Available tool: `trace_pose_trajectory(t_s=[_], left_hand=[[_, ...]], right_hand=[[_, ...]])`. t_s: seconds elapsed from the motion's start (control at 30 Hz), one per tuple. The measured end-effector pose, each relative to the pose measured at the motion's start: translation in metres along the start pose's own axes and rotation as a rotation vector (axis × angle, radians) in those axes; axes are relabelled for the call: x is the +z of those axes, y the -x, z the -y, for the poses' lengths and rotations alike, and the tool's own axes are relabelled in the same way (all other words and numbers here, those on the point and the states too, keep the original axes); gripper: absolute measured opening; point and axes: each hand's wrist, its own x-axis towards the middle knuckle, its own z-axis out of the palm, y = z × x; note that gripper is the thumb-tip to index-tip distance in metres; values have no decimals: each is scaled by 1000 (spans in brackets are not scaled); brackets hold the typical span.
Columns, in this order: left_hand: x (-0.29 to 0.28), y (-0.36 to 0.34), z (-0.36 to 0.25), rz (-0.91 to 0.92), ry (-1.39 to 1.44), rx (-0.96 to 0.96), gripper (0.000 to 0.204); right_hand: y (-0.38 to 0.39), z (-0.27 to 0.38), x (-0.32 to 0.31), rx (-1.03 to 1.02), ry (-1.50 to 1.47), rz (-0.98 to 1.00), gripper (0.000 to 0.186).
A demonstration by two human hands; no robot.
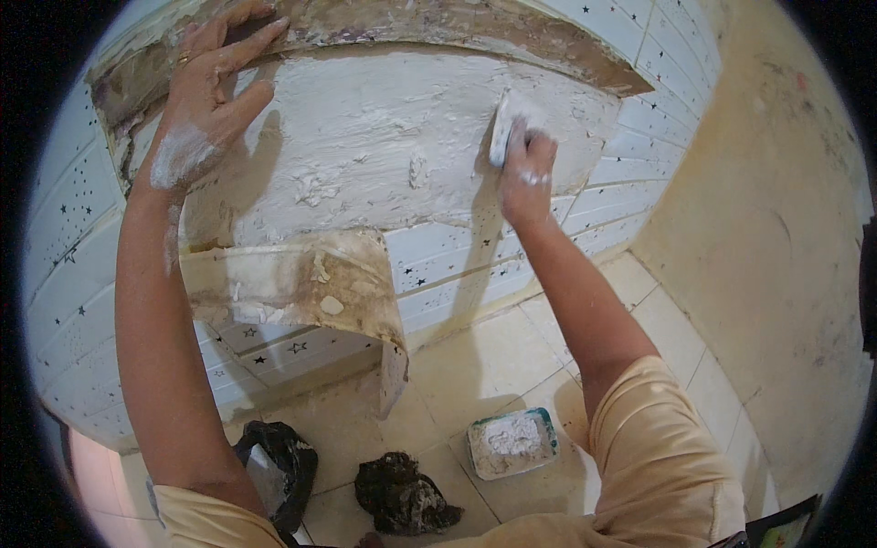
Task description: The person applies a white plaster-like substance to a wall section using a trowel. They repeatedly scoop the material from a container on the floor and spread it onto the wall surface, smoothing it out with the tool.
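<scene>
My left hand (206, 114) is raised at the upper left, fingers spread and pressed against a peeled strip of wall covering (429, 27) that runs along the top. White paste coats its wrist and thumb base. In my right hand (528, 178) is a flat white spreader (501, 132), smeared with paste, held against the wall at the right part of the patch. The plastered patch (365, 137) is white and uneven, with ridges and a few raised lumps. Below it, a second peeled flap of covering (301, 279) hangs down, brown-stained on its back.
A shallow tray of white paste (512, 442) with a teal rim rests on the tiled floor (457, 374). Nearby lie a black crumpled bag (402, 493) and an open black bag (297, 461). Star-patterned covering (448, 260) surrounds the patch; a stained beige wall (767, 228) stands right.
</scene>
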Motion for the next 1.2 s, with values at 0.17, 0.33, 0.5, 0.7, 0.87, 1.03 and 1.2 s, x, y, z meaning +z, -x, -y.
trace_pose_trajectory(t_s=[0.17, 0.33, 0.5, 0.7, 0.87, 1.03, 1.2], left_hand=[[0, 3, -1, 1, -26, -26, 57], [-6, 7, 3, 4, 44, -76, 57], [-3, 1, 2, 8, -76, -32, 57], [0, 4, 1, 13, 99, -77, 56], [-10, 6, 5, 15, -25, -43, 56], [-5, 4, 12, 31, -104, 59, 56], [-6, 4, 11, 6, -62, 43, 55]], right_hand=[[60, 6, -52, -49, -233, 236, 48], [7, -15, -51, 154, -302, -70, 38], [-36, -24, -8, 89, -27, -160, 31], [-50, 62, -9, -71, -261, -167, 51], [-43, 90, -52, -315, -421, 2, 51], [-53, 34, -40, -292, -218, -114, 50], [-52, -5, -25, -266, -67, -68, 48]])
